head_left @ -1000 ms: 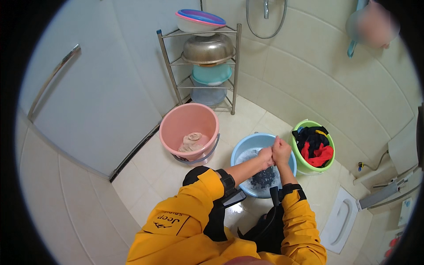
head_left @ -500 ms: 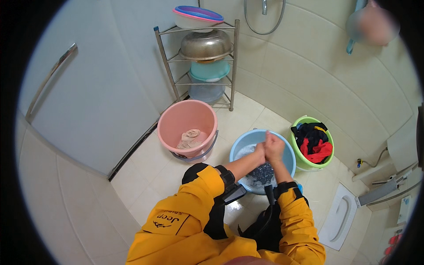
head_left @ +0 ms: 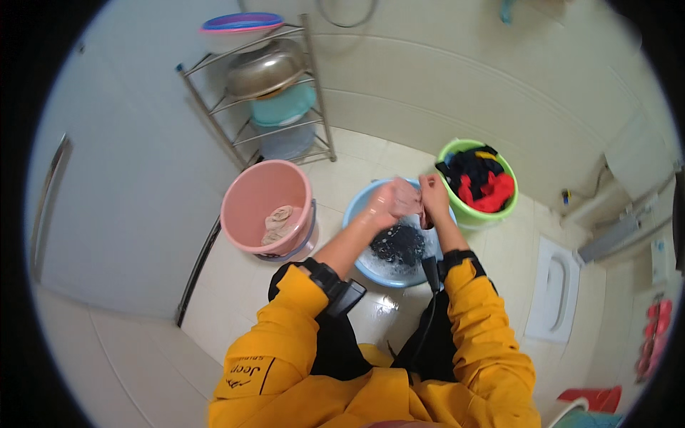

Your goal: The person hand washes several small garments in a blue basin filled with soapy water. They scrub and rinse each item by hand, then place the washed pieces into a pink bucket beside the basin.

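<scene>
R hand (head_left: 434, 190) pinches a pinkish cloth (head_left: 409, 200) over blue basin (head_left: 392, 282); cloth's btwn it & L hand (head_left: 384, 201), whose grip is blurred, can't tell. Dark cloth (head_left: 398, 245) in basin w/ suds; pink bucket (head_left: 242, 207) L of basin, green bucket (head_left: 472, 215) R.

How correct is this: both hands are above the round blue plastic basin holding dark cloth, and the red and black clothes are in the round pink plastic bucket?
The colour is wrong: in the head view, the red and black clothes are in the round green plastic bucket. The left hand and right hand are above the blue basin holding dark cloth.
</scene>
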Demonstrator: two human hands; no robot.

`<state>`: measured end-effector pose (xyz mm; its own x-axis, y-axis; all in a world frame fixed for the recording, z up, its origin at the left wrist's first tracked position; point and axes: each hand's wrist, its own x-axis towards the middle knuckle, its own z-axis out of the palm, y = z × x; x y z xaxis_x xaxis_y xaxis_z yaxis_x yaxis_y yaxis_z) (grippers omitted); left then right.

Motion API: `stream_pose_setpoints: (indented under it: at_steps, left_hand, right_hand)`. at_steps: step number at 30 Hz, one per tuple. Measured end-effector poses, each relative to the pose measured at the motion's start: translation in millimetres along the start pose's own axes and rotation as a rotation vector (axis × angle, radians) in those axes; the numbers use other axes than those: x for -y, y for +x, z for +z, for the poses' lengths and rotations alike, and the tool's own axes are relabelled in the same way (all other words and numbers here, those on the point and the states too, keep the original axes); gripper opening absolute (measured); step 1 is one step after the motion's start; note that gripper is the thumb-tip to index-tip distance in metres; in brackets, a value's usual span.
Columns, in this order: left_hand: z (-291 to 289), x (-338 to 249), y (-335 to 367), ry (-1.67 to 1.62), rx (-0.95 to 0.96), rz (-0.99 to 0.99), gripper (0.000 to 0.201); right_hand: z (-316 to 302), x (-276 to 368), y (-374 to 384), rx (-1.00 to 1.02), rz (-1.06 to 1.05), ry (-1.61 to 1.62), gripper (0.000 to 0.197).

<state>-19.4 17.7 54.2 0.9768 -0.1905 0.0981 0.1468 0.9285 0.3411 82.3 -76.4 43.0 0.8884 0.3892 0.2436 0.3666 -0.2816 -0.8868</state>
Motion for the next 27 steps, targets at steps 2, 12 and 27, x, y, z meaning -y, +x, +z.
stream_pose_setpoints:
  at_steps: [2,12,27]
  left_hand:
    - [7,-13,-10,0.196,-0.514,0.154,0.036]
    - [0,-7,-8,0.594,-0.773,0.278,0.031]
    - [-16,25,3,0.219,-0.379,0.044,0.020]
  right_hand:
    - [-13,-7,8,0.244,0.257,0.183,0.036]
    - [-37,17,7,0.450,0.376,0.667,0.008]
    - [1,50,-28,-0.041,-0.235,-0.248,0.037]
